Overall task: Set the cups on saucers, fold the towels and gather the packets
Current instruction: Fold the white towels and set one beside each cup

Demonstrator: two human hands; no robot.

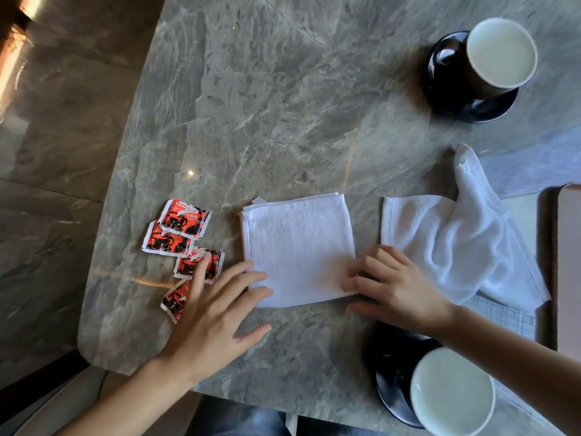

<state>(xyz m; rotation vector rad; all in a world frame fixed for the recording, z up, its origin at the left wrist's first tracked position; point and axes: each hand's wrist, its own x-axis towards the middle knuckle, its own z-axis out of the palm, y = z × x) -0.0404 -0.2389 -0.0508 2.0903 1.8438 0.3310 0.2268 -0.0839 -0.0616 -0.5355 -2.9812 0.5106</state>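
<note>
Squaring up the folded towel [298, 247] at the near middle of the table [283, 105]. Left hand [213, 313] spread flat, fingers released, tips at its near-left corner and over one of the packets [185, 243]. Right hand [393, 294] curled at the near-right corner; pinching or only pressing, cannot tell. Soft, light, limp cloth, likely best taken by corners or hem. Same for the rumpled towel [465, 243] just right. Packets thin, light, probably slippery. Near cup [452, 391] and saucer [393, 372] cut off by the frame edge; packet print unreadable.
</note>
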